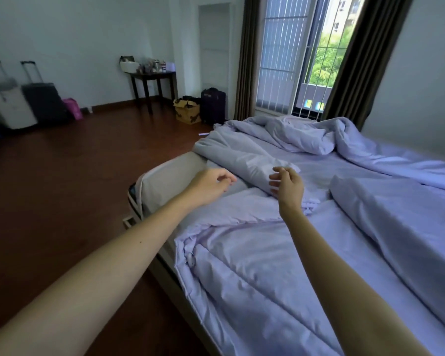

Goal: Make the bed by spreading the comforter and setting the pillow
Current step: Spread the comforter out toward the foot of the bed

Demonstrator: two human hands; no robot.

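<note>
A pale lavender comforter (262, 265) lies rumpled over the bed, with a folded ridge (231, 155) running along the left side and a bunched heap (303, 134) near the window. The bare mattress corner (170, 176) shows at the left edge. My left hand (211, 183) hovers over that corner, fingers loosely curled, holding nothing. Just above the folded ridge hangs my right hand (288, 183), fingers relaxed and empty. I cannot pick out a pillow apart from the bedding.
Dark wooden floor (62, 188) spreads to the left of the bed. Suitcases (36, 101) stand by the far wall, a dark table (153, 78) with clutter behind, a cardboard box (186, 110) and dark bag (213, 105) near the curtains. A barred window (306, 55) faces the bed.
</note>
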